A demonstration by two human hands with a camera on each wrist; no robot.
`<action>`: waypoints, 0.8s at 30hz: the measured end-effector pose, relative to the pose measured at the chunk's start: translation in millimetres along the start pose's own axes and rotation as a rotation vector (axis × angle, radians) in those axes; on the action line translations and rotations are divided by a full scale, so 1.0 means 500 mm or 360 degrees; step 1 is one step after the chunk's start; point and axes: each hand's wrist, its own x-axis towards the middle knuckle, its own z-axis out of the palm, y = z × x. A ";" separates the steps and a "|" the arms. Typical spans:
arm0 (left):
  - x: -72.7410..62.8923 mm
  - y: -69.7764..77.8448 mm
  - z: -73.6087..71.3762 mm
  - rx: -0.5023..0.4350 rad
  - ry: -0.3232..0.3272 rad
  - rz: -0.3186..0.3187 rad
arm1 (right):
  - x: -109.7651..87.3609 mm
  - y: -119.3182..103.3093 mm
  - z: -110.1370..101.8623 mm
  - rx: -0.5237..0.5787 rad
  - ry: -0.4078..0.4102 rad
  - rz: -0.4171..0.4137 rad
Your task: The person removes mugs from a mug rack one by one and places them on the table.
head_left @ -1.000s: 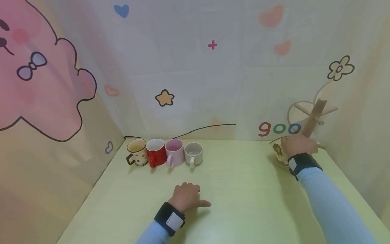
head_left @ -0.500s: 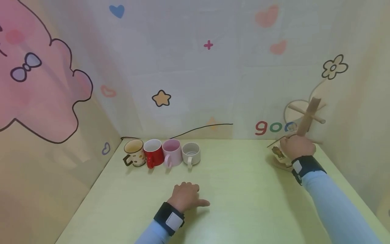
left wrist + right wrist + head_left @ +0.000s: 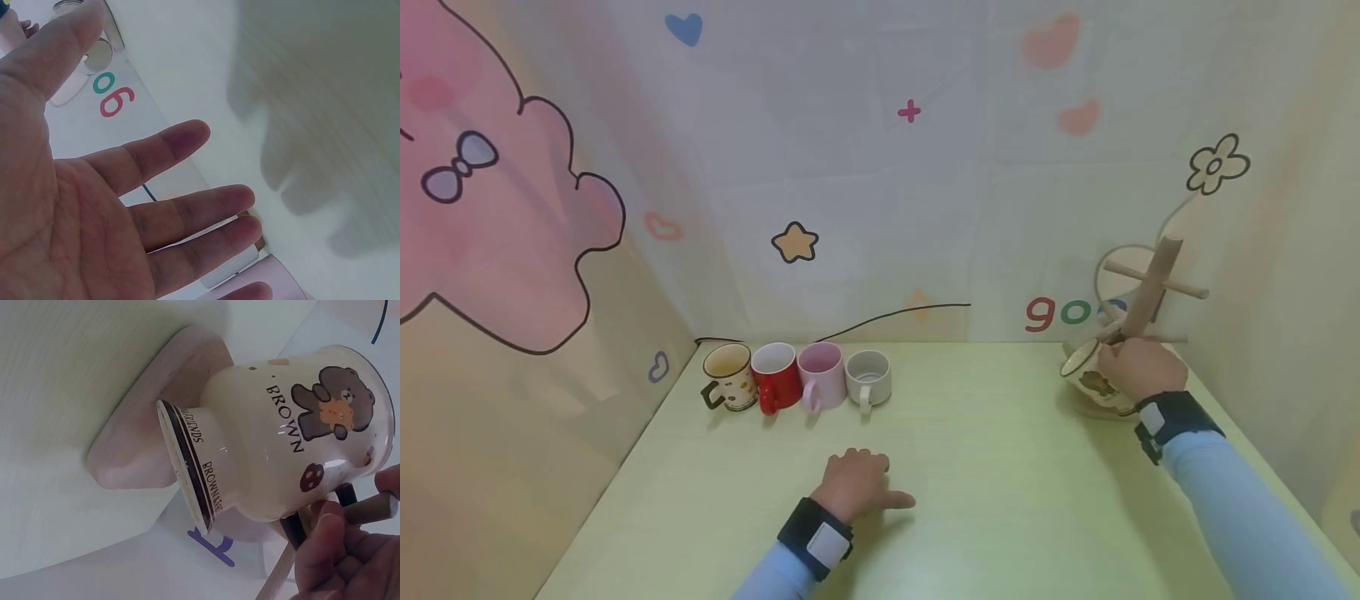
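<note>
My right hand (image 3: 1144, 368) grips a cream mug (image 3: 1093, 379) with a bear print by its dark handle. In the right wrist view, this mug (image 3: 300, 425) lies tilted, its foot toward the wooden base. The end of a wooden peg (image 3: 375, 509) sticks out at the handle, among my fingers. The peg belongs to a wooden mug tree (image 3: 1152, 287), whose lower part the hand and mug hide. My left hand (image 3: 856, 485) hovers over the table with fingers spread and holds nothing. In the left wrist view its palm (image 3: 81, 231) shows bare.
In a row at the back left stand a spotted cream mug (image 3: 740, 387), a red mug (image 3: 784, 385), a pink mug (image 3: 829, 383) and a white mug (image 3: 872, 390). The pale table (image 3: 970, 467) meets a printed curtain (image 3: 880, 183) behind.
The right hand has shifted slightly rightward and turned the bear mug, so its mouth now points up and left beside the tree. The left hand stays in place.
</note>
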 end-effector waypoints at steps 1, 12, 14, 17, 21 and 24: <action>0.000 0.000 0.000 -0.0004 -0.0002 -0.0001 | -0.001 0.002 -0.002 0.0007 -0.0004 -0.0009; -0.002 0.003 0.000 -0.0011 -0.0023 0.0007 | -0.006 0.031 -0.036 0.0109 -0.0245 -0.0072; -0.001 0.003 0.002 0.0003 -0.0022 0.0007 | -0.006 0.038 -0.039 0.0109 -0.0262 -0.0089; 0.000 0.002 0.005 0.0021 -0.0014 0.0007 | -0.003 0.047 -0.041 0.0109 -0.0265 -0.0123; 0.001 0.001 0.008 0.0035 0.0002 0.0013 | 0.002 0.061 -0.046 0.0116 -0.0285 -0.0164; 0.000 -0.001 0.010 0.0032 0.0007 0.0017 | 0.006 0.069 -0.050 0.0134 -0.0339 -0.0190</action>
